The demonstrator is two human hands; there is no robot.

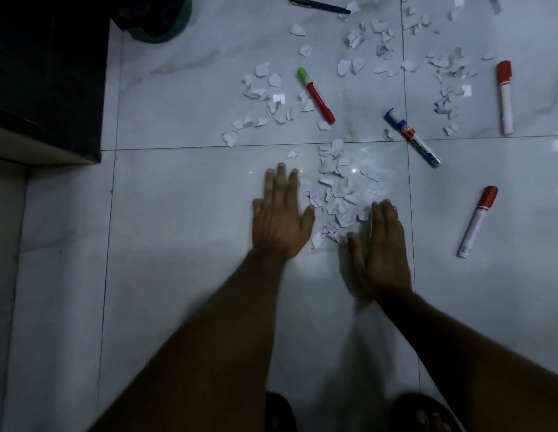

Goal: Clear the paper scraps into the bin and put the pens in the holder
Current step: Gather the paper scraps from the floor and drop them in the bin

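Left hand flat on floor, fingers spread, nothing gripped. Right hand on edge, fingers together, nothing held; scrap pile bracketed between both hands. Task judged barely begun: scraps scattered toward floor's far edge, none seen binned. Five markers and pens loose: green-capped marker, blue marker, two red-capped, dark pen. Dark green bin at far left, partly visible. Holder not seen.

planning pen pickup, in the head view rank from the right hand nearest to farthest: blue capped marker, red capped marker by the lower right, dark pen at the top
From the right hand:
1. Blue capped marker, ahead, slightly right.
2. Red capped white marker, to its right; close to the first, a narrow call.
3. Dark slim pen, far ahead at the top edge.
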